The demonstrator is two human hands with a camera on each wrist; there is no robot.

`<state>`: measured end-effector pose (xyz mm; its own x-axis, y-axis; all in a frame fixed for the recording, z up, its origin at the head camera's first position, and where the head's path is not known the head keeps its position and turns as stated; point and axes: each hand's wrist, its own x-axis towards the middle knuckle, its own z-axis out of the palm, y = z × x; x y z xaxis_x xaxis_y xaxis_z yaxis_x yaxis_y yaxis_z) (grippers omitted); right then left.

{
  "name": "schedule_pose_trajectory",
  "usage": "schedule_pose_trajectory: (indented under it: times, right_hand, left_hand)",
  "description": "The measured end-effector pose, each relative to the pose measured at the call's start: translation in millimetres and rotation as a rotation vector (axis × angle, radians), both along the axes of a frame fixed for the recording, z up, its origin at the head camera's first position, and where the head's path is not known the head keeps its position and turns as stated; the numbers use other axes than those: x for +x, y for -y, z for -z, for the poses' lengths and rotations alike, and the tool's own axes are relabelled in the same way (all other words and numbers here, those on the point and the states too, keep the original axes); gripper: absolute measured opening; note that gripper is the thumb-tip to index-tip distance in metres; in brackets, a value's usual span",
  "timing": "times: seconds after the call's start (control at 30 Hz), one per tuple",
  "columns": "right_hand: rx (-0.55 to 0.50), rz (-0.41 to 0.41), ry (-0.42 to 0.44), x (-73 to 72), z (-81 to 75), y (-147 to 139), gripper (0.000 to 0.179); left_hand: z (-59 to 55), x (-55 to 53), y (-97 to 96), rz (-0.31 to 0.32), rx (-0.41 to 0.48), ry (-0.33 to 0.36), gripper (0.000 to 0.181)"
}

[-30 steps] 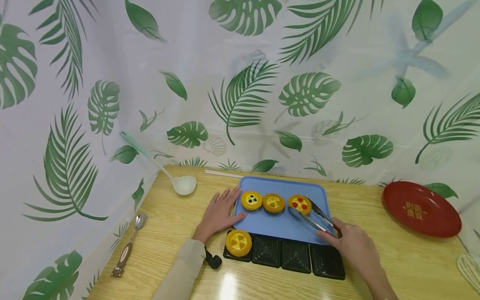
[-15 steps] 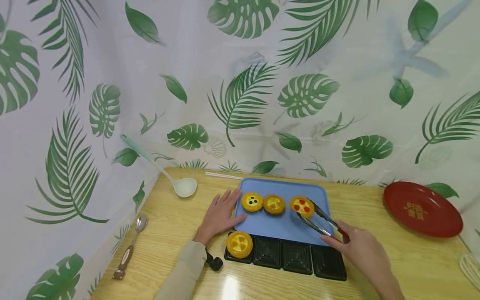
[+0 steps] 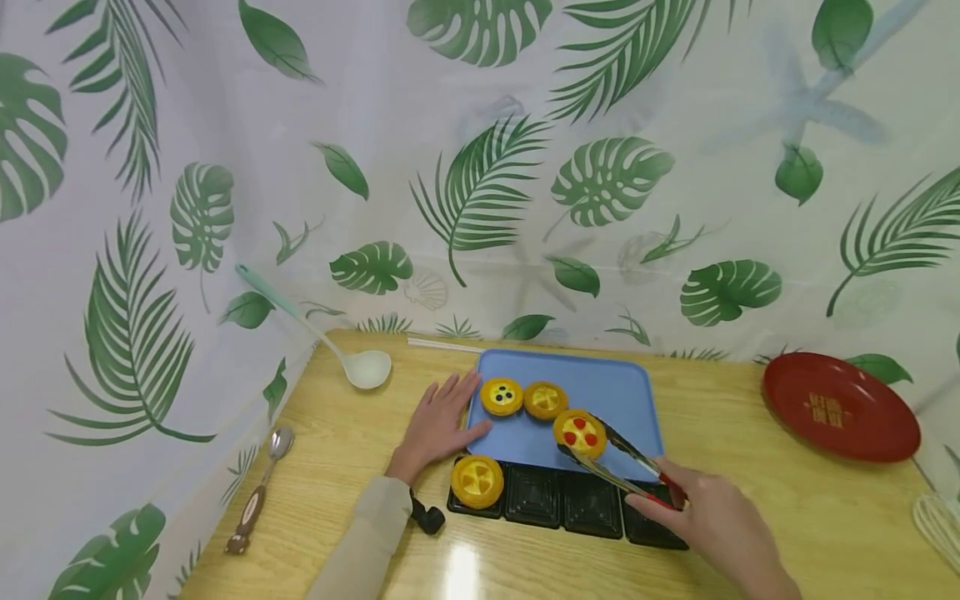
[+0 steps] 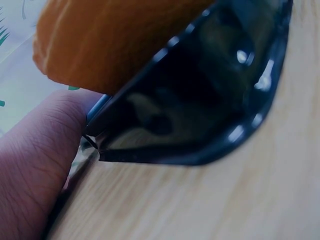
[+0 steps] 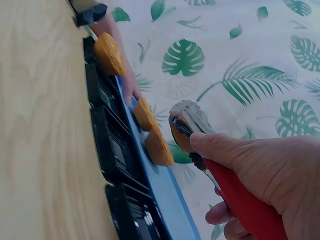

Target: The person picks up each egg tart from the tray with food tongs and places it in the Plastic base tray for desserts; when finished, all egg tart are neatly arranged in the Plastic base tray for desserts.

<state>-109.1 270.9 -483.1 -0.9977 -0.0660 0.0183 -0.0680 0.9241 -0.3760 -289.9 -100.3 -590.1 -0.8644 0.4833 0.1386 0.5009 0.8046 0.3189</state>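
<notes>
My right hand (image 3: 720,521) grips red-handled tongs (image 5: 240,195). Between the tong tips is an egg tart with red toppings (image 3: 581,435), raised above the blue tray (image 3: 615,392) in the right wrist view. Two more tarts sit side by side on that tray: one with dark blue dots (image 3: 501,397), one with yellow pieces (image 3: 545,402). My left hand (image 3: 438,425) rests with spread fingers at the tray's left edge. In front lies a row of black square moulds (image 3: 533,496); the leftmost holds a tart with yellow wedges (image 3: 477,483).
A ladle (image 3: 367,369) leans at the back left, and a brown-handled spoon (image 3: 255,500) lies at the left. White chopsticks (image 3: 442,345) lie behind the tray. A red plate (image 3: 840,408) stands at the right, with a whisk (image 3: 937,533) partly in view in front of it.
The red-topped tart, held in the tongs, has shifted left and toward me over the blue tray. My right hand came nearer with it. My left hand has stayed in place.
</notes>
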Motion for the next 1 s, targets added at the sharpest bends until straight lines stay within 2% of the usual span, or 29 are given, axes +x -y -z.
schedule_pose_trajectory:
  times: [0.1,0.17,0.4,0.7,1.0]
  right_hand:
    - [-0.019,-0.028,-0.013,5.6,2.4,8,0.077]
    - [-0.027,-0.027,0.008,9.2,4.3,14,0.078]
    - [-0.001,-0.005,0.162,13.2,11.2,32,0.082]
    - [0.044,-0.021,0.193,17.5,19.6,45,0.083]
    - [0.065,-0.037,0.192,19.4,22.4,48,0.081]
  left_hand:
    - [-1.0,-1.0,-0.1,0.000,0.005,-0.011,0.091]
    - [-1.9,-0.7,0.0,0.000,0.008,-0.009,0.091]
    - [-1.0,-0.9,-0.8,-0.002,0.013,-0.004,0.091]
    - [-4.7,0.6,-1.5,-0.007,0.017,0.012,0.090]
    - [-2.9,0.9,-1.7,-0.002,0.030,0.009,0.090]
